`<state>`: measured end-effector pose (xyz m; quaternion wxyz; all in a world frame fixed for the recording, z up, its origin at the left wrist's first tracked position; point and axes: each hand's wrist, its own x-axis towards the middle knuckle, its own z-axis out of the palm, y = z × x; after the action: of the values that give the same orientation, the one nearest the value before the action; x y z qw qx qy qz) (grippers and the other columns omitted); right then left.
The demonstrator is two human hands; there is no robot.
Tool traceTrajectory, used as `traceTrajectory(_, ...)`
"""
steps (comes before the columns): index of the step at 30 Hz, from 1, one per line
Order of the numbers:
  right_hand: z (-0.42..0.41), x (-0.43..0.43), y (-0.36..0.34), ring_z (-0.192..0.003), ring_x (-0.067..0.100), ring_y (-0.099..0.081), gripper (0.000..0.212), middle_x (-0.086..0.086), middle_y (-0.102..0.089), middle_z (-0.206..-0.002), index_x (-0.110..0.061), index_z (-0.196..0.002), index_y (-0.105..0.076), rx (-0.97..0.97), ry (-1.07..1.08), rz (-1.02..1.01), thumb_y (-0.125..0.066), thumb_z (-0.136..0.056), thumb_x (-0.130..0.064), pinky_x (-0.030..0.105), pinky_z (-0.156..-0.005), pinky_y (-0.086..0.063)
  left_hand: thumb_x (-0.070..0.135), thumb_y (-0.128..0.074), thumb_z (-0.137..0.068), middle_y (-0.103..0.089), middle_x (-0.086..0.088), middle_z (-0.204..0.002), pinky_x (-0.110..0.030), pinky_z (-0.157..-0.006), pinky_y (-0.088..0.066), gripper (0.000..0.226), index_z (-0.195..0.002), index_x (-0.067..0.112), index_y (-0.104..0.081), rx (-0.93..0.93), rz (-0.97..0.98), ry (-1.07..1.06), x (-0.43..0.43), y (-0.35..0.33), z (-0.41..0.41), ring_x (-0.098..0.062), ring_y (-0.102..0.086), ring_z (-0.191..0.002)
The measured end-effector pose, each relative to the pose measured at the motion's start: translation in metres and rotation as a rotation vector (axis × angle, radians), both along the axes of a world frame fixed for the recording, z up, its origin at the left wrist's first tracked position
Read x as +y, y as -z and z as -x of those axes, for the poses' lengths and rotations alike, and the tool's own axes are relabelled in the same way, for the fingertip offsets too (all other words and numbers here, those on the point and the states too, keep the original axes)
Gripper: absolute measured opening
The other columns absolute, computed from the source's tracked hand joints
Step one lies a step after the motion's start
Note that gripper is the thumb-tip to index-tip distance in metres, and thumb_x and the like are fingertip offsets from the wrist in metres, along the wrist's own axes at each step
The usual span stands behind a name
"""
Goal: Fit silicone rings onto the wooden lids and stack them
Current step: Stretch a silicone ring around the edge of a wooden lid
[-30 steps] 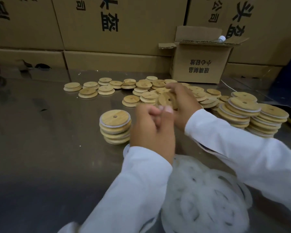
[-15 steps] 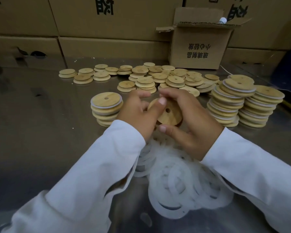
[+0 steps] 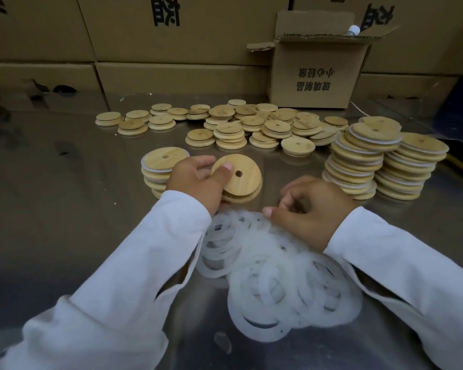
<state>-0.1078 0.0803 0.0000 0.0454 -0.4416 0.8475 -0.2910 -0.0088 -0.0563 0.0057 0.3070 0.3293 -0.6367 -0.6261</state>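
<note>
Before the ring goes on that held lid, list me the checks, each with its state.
1. The left hand grips the wooden lid: ok.
2. No ring shows on that lid: ok.
3. The right hand is at the ring pile: ok.
4. One single ring pinched: cannot tell.
5. The short stack beside the left hand stands upright: ok.

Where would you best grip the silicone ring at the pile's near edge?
Probably pinch its near arc, fingers coming from the person's side. The silicone ring lies flat on the table with that arc uncovered, while its far part overlaps other rings.
</note>
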Motion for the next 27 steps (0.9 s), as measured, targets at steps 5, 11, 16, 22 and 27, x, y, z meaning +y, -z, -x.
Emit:
traceTrajectory(5,-0.006,-0.001,0.000,-0.097,0.012,-0.052,0.026,-0.001,-0.061,-0.095,-0.017,-0.067,-0.068,-0.044,-0.084,0.024,-0.066,-0.070,-0.043,0.025,-0.078,-0.039,0.016,-0.060,-0.087,-0.064,-0.006,-0.076,-0.024,-0.043,-0.053,0.007,-0.080,0.014,-0.059,0.075,-0.360,0.144,0.001,-0.001,-0.001,-0.019,-0.063,-0.065)
traceTrajectory(11,-0.010,-0.004,-0.004,-0.095,0.009,-0.055,0.012,-0.011,-0.057,-0.096,-0.027,-0.063,-0.065,-0.201,-0.104,0.086,-0.076,-0.067,-0.026,0.028,-0.090,-0.044,0.011,-0.063,-0.084,-0.068,-0.004,-0.060,-0.028,-0.042,-0.053,0.007,-0.078,0.009,-0.059,0.147,-0.437,0.165,0.003,-0.002,0.001,-0.015,-0.066,-0.052)
traceTrajectory(16,-0.003,-0.002,-0.004,-0.083,-0.001,-0.057,0.016,-0.016,-0.063,-0.081,-0.029,-0.062,-0.062,-0.144,0.053,0.264,-0.070,-0.074,-0.023,0.020,-0.077,-0.042,0.008,-0.062,-0.083,-0.070,-0.005,-0.062,-0.035,-0.052,-0.058,0.005,-0.087,0.005,-0.060,0.290,-0.426,0.145,0.000,-0.004,0.002,-0.018,-0.069,-0.062)
traceTrajectory(22,0.000,0.000,-0.010,-0.068,0.001,-0.057,0.016,-0.011,-0.060,-0.072,-0.024,-0.073,-0.057,-0.028,0.165,0.818,-0.067,-0.080,-0.014,0.014,-0.068,-0.046,0.011,-0.062,-0.083,-0.070,-0.001,-0.063,-0.034,-0.060,-0.058,0.006,-0.079,0.007,-0.064,0.346,-0.393,0.161,0.004,-0.007,0.001,-0.014,-0.068,-0.065)
traceTrajectory(27,-0.011,0.002,-0.021,-0.070,0.001,-0.056,0.016,-0.008,-0.060,-0.076,-0.026,-0.080,-0.057,0.058,0.055,0.992,-0.066,-0.082,-0.013,0.015,-0.066,-0.047,0.012,-0.058,-0.086,-0.062,-0.011,-0.098,-0.041,-0.060,-0.057,0.017,-0.102,0.006,-0.059,0.314,-0.489,0.196,0.003,-0.008,-0.002,-0.029,-0.060,-0.092)
